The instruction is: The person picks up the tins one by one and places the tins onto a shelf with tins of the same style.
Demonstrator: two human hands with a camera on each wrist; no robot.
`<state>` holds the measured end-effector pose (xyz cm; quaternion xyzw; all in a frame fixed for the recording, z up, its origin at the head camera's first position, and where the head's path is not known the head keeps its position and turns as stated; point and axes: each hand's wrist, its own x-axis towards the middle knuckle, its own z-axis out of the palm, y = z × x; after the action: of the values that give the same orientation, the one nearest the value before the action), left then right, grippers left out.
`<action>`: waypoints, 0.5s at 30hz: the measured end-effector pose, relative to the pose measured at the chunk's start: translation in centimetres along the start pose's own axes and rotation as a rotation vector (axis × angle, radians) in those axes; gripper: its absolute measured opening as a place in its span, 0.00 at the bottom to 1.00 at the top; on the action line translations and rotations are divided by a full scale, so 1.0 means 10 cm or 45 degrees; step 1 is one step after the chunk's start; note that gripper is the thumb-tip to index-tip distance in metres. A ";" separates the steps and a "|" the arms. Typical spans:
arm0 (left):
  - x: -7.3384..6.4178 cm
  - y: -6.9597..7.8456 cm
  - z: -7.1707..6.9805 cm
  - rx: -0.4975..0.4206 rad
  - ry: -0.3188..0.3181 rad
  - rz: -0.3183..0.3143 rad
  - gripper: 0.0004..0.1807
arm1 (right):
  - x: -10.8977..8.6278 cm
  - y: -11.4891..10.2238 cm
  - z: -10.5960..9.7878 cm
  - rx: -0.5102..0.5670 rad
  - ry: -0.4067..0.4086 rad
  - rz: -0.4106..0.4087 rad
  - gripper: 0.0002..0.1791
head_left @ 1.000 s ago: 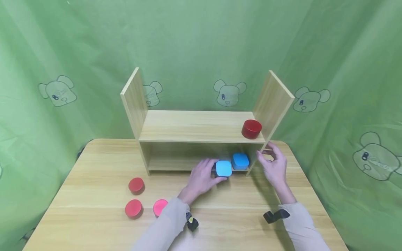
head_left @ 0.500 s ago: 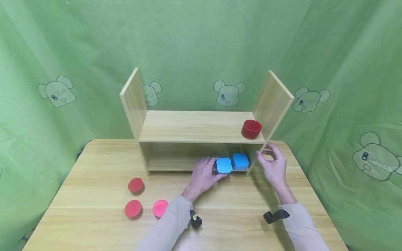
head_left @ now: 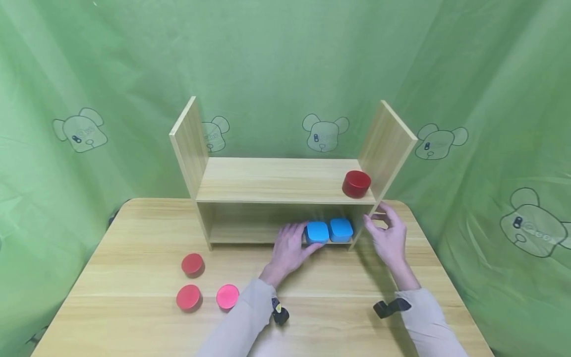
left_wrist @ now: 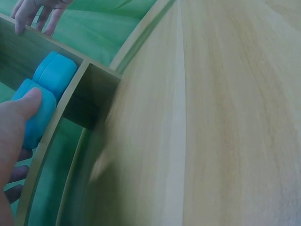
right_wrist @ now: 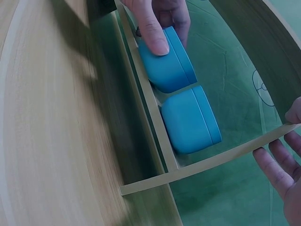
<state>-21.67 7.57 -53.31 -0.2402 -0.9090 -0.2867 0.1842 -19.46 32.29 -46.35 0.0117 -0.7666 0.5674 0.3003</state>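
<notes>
Box [head_left: 317, 233] in L hand [head_left: 287, 250]: grip low on body, off the lid [right_wrist: 180, 56]

Pos.: lower tier of the wooden shelf [head_left: 276, 179], R end, near front edge, just beside its twin blue box [head_left: 341, 229]; R wrist view shows a narrow gap btwn. Can't tell if its full wt. is on the board.

L hand: closed round the box, thumb on front face below the seam, fingers round the L/far side, partly hidden. R hand [head_left: 390, 237]: narrow hold on the shelf's R upright, digits apparently either side of the edge.

Handling (judgement): walls look stiff, prob. plastic or painted metal, so no give under a squeeze. Size vs. hand suggests light, but contents unseen, wt. could differ. Smooth finish, prob. a bit slippery w/ dry fingers. Not esp. fragile; weak pt. is the seam, as the lid could slide or pop off if pinched alone.

Best hold: opp. flat sides, below seam, thumb front + fingers back/L. R side is poor access b/c of the twin. Rounded corners = bad contact; fingertips could roll off, so keep pads on the flats.
</notes>
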 end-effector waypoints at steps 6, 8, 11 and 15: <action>0.00 -0.02 0.03 0.005 0.025 0.010 0.39 | 0.00 0.01 0.00 -0.006 0.005 0.005 0.23; 0.01 -0.02 0.03 0.014 0.014 0.003 0.39 | 0.01 0.01 0.00 -0.005 0.008 0.008 0.23; 0.01 -0.02 0.03 0.022 -0.005 -0.008 0.39 | 0.01 0.02 0.00 -0.001 0.009 0.012 0.23; 0.03 -0.02 0.03 0.026 -0.017 -0.004 0.39 | 0.00 0.01 0.00 -0.003 0.004 0.011 0.23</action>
<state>-22.07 7.70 -53.51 -0.2387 -0.9134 -0.2761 0.1802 -19.55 32.36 -46.44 0.0072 -0.7667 0.5680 0.2991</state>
